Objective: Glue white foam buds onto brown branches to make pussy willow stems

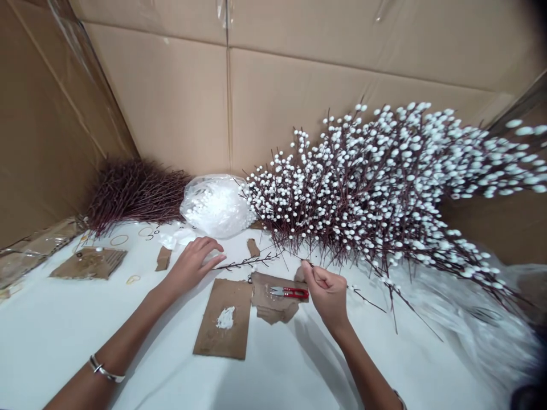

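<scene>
My left hand (192, 263) lies on the white table (64, 330) with fingers stretched out, its fingertips at the end of a thin dark twig (250, 261) that carries a few white buds. My right hand (327, 295) is closed in a pinch at the other end of that twig, just right of red-handled snips (290, 292). The snips rest on a torn cardboard scrap (273, 299). A cardboard piece (223, 319) with a smear of white paste lies between my forearms.
A big heap of dark branches with white buds (384, 182) fills the right side. A clear bag of white beads (217, 204) and a bundle of bare dark twigs (134, 191) sit at the back. Cardboard walls (171, 102) enclose the table. More cardboard scraps (92, 263) lie left.
</scene>
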Demonstrator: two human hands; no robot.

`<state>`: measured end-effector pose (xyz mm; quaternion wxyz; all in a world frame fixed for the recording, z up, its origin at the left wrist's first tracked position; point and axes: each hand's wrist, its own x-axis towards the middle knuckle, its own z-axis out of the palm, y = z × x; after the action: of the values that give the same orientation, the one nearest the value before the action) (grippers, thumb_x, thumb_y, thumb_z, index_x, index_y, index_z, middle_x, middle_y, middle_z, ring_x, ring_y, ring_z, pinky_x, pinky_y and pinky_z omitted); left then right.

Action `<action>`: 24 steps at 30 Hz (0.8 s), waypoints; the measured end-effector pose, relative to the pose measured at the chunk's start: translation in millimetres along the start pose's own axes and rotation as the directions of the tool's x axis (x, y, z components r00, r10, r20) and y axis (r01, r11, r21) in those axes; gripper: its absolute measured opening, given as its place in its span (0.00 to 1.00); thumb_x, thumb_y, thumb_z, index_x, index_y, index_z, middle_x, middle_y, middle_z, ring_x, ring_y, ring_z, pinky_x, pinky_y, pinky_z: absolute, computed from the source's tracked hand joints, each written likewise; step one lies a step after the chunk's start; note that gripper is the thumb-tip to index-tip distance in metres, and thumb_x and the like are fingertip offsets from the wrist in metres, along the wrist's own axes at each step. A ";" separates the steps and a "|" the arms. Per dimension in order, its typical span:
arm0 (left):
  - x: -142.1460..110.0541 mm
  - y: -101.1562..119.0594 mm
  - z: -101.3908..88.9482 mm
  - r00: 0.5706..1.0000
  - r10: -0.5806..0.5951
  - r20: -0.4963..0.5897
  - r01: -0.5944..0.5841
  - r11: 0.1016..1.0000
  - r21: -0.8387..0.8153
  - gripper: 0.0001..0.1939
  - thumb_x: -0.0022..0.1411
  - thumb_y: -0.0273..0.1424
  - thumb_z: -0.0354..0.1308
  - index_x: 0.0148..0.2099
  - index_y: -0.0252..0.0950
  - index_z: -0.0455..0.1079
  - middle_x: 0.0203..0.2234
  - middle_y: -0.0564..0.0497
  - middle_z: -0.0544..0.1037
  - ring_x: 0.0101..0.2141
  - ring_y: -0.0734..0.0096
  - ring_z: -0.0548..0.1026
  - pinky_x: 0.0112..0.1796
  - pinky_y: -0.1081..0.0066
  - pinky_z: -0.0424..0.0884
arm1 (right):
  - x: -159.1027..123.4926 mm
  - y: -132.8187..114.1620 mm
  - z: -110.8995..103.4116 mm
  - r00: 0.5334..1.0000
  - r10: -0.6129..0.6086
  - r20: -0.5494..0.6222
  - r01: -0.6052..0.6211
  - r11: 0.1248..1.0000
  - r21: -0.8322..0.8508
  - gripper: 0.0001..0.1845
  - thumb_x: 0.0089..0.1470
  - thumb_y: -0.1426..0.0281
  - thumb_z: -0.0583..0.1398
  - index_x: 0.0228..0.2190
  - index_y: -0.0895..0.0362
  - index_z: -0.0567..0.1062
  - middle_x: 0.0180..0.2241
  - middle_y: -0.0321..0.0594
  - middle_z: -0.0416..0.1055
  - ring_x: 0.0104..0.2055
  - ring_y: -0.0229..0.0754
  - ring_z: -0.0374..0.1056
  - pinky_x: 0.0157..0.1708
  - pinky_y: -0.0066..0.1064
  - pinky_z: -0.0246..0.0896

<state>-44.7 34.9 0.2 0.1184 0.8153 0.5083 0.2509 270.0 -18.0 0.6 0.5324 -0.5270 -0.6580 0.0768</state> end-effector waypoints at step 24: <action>-13.0 -36.5 3.0 0.913 0.162 0.374 -0.126 0.985 -0.119 0.27 0.55 0.50 0.65 0.57 0.53 0.72 0.62 0.48 0.66 0.61 0.48 0.61 0.59 0.53 0.60 | -9.0 -6.3 15.5 0.950 -0.241 0.197 0.247 0.969 -0.009 0.25 0.64 0.69 0.52 0.20 0.53 0.43 0.16 0.28 0.42 0.17 0.32 0.42 0.20 0.31 0.41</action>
<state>-75.9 40.1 -22.4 0.2340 0.8774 0.4016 0.1185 253.0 -20.6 -7.4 0.4621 -0.4405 -0.7680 0.0503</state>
